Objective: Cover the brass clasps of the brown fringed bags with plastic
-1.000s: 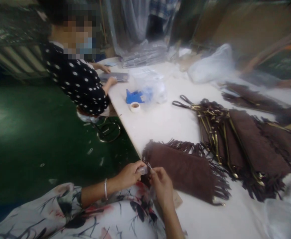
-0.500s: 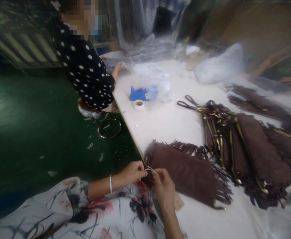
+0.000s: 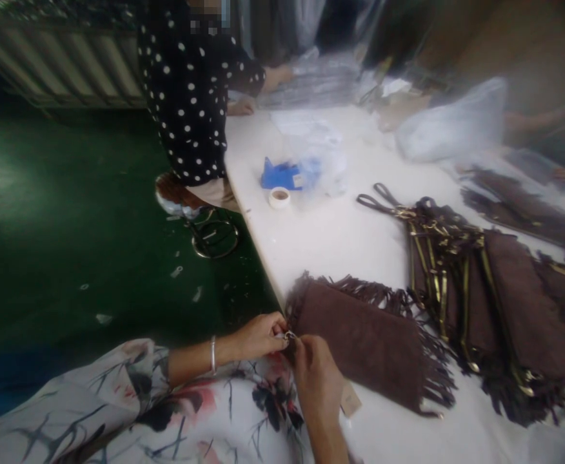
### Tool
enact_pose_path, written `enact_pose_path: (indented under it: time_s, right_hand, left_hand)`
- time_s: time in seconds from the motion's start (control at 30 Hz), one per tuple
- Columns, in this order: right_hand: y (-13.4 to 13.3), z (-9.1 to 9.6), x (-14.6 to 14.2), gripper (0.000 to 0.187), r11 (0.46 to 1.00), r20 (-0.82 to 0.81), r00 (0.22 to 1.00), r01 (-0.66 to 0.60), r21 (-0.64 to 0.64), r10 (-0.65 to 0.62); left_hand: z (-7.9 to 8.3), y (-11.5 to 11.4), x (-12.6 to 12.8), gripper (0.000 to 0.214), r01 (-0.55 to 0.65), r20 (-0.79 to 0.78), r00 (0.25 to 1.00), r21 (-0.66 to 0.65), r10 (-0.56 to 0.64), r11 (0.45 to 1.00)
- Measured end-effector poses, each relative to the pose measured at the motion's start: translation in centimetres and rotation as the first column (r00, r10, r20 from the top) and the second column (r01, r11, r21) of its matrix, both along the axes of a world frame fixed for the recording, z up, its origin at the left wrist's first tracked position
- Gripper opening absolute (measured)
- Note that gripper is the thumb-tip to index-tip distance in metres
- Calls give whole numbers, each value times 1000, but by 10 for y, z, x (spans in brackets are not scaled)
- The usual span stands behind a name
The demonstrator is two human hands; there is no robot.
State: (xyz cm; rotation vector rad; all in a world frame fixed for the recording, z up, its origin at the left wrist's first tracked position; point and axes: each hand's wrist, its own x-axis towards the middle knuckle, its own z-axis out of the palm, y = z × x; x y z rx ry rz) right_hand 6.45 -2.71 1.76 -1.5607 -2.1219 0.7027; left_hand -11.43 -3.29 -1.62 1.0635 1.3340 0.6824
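A brown fringed bag [image 3: 360, 335] lies flat on the white table in front of me. At its near left corner, my left hand [image 3: 264, 334] pinches a small pale, shiny loop [image 3: 289, 335]; I cannot tell if it is cord or metal. From the other side, my right hand [image 3: 316, 370] closes its thumb and fingers on the same loop, its back partly hiding it. Something dark hangs just below the fingertips. A tan card tag [image 3: 350, 398] rests beside my right wrist.
Several more brown fringed bags [image 3: 519, 277] with gold-trimmed straps are heaped to the right. Farther back are a tape roll [image 3: 279, 198], a blue tape dispenser [image 3: 281, 175] and clear plastic bags [image 3: 451, 122]. A co-worker in a dotted top [image 3: 190, 96] sits by the table's left edge.
My right hand has turned and closed in more over the small loop, and both hands stay together. The co-worker has leaned and reached farther across the table. The view has shifted slightly.
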Motion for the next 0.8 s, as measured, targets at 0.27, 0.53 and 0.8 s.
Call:
enact_pose_path:
  time_s: [0.27, 0.53, 0.8]
  right_hand:
    - [0, -3, -6, 30, 997, 100, 993, -63, 52, 58]
    - [-1, -4, -8, 29, 998, 111, 992, -56, 38, 51]
    - [1, -5, -9, 31, 999, 133, 991, -21, 34, 16]
  left_hand:
    - [1, 2, -2, 32, 8, 89, 996, -41, -5, 999]
    - [-6, 5, -4, 35, -13, 300, 953, -132, 53, 991]
    - [-8, 5, -4, 31, -7, 367, 929, -135, 56, 991]
